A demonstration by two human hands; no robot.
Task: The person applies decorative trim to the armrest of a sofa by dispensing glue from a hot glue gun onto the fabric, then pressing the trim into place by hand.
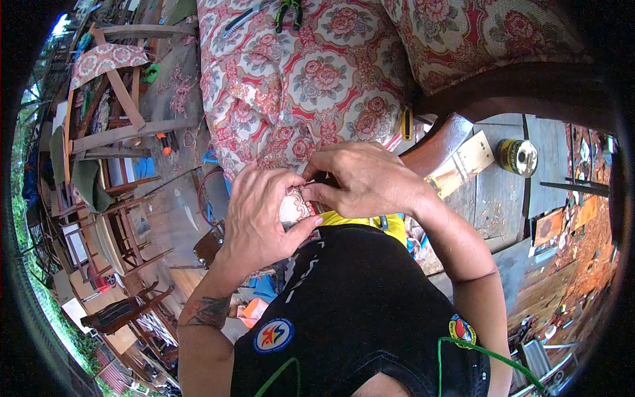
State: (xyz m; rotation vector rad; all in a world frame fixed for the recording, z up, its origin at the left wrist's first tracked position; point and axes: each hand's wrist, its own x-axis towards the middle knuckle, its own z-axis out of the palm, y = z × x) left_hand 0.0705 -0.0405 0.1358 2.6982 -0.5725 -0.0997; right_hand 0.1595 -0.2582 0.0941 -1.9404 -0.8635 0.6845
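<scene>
Floral upholstery fabric [324, 73] in red, cream and grey spreads over a cushioned seat in front of me. My left hand [258, 215] is closed around a folded edge of the fabric [293, 206], its thumb pressing from below. Right beside it, my right hand [364, 175] pinches the same edge between thumb and bent fingers. Whether a small item sits inside that pinch is hidden. Farther back on the fabric lie green-and-black pliers [289, 14] and a narrow blue-grey tool [241, 23]. A yellow-and-black tool [407, 124] rests near the seat's right edge.
A dark curved wooden armrest [440, 145] borders the seat on the right. Beyond it are a light wooden board [463, 165] and an open metal can [517, 157] on grey planks. Wooden chair frames [109, 135] stand at left. An orange-and-black tool [165, 145] lies near them.
</scene>
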